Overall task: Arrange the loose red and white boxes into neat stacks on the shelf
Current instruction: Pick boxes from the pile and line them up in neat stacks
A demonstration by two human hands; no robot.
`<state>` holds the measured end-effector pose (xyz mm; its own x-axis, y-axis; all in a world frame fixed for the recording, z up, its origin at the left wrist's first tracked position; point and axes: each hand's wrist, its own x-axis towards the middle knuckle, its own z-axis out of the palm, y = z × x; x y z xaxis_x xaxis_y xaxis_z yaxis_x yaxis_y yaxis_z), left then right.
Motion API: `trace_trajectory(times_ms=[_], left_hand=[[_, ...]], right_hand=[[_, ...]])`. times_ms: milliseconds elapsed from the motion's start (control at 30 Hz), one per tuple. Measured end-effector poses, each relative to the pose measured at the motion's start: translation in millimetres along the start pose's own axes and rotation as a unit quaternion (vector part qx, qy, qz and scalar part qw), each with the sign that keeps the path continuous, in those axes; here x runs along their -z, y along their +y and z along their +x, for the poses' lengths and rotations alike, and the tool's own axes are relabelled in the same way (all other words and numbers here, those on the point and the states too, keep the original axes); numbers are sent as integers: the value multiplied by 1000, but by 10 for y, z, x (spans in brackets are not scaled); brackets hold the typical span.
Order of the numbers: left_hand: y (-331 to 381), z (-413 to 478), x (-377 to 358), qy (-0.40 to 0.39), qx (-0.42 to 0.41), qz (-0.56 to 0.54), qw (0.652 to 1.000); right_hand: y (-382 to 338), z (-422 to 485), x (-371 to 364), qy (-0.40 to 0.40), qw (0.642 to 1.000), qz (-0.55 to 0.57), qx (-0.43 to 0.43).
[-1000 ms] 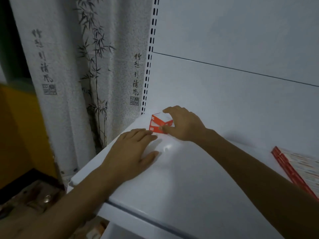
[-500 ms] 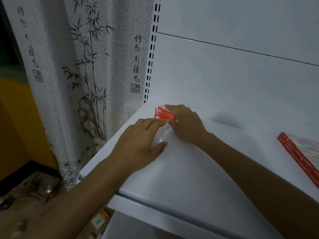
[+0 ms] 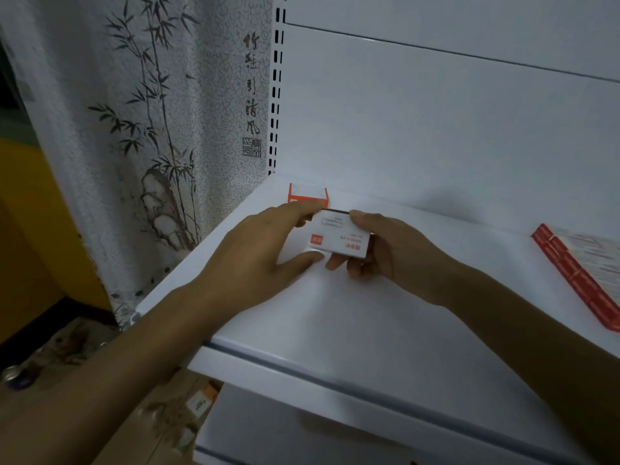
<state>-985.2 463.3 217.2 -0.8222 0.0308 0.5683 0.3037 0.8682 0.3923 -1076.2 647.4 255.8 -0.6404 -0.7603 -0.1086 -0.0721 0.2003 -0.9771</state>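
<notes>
Front of white shelf: both forearms reaching in.

Mid-shelf: white box with red label, held just above the surface. Right hand grips its right end, thumb on top, fingers curled under. Left hand pinches its left end, fingers nearly straight.

Right edge: flat row of red and white boxes.

Back corner: red and white box against back panel. Bamboo curtain off to the left.

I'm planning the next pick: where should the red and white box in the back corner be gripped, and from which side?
Likely pinch the corner box across its left and right ends, reaching in from the front and above: it sits close to the back panel, so its rear looks blocked, while both ends appear free.
</notes>
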Motion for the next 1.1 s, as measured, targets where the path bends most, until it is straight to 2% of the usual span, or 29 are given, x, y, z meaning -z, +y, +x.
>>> trace_trajectory(times_ms=[167,300,367,467,567,667,800,933,1000,1100], left_hand=[[195,36,11,12,-20,33,999],[474,93,-108,17,-4,11,1000],[658,163,-201,30,14,12,999],[984,338,-374,51,25,17,998],[1366,556,-586,71,-12,38,997],[1824,729,-836,88,-85,55,991],[2409,832,-1190,97,-163,38,981],[2927,811,-1608,78,-239,34,967],[3145,784,-1829,69,-251,1,966],[3410,798,-2113,43,-246,-33,968]], right_hand=[[2,-278,77,2,997,-71,19],[49,-541,203,53,993,-97,30],[92,-690,276,90,994,-48,27],[155,-953,409,136,985,102,12],[197,-1238,572,153,959,239,3],[183,-1556,805,174,934,311,17],[229,-2024,1218,199,907,368,45],[382,-2464,1652,233,897,370,58],[460,-2662,1897,238,899,364,54],[567,-2928,2299,266,919,289,27]])
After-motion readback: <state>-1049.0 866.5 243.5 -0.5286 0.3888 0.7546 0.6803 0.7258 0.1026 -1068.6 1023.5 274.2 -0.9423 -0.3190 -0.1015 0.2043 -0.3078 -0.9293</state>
